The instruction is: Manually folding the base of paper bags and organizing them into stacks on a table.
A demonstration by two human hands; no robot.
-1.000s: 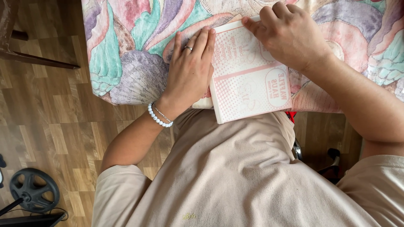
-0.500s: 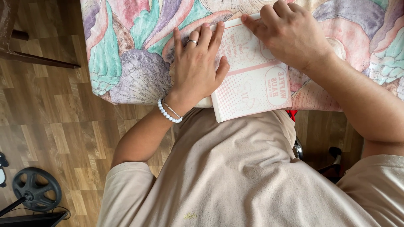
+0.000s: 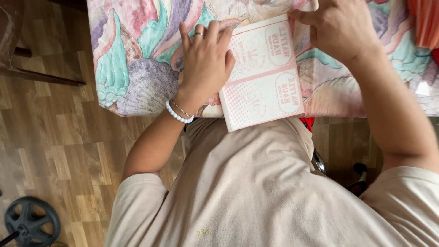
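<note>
A flat white paper bag [image 3: 265,77] with pink dotted print and oval labels lies on a table covered by a pastel seashell-pattern cloth [image 3: 132,59]. Its near end hangs over the table edge above my lap. My left hand [image 3: 203,64], with a ring and a white bead bracelet, presses flat on the bag's left edge. My right hand [image 3: 340,27] pinches the bag's far right corner at the top of the view.
Wood laminate floor [image 3: 59,137] lies to the left. A black wheel-shaped object [image 3: 32,222] sits at the bottom left. Dark furniture legs [image 3: 41,75] stand at the left edge. An orange pleated object [image 3: 425,23] is at the top right.
The view has shifted, so the bag and both hands sit lower in the frame. My left hand slid up along the bag's left edge. The bag now shows two oval labels.
</note>
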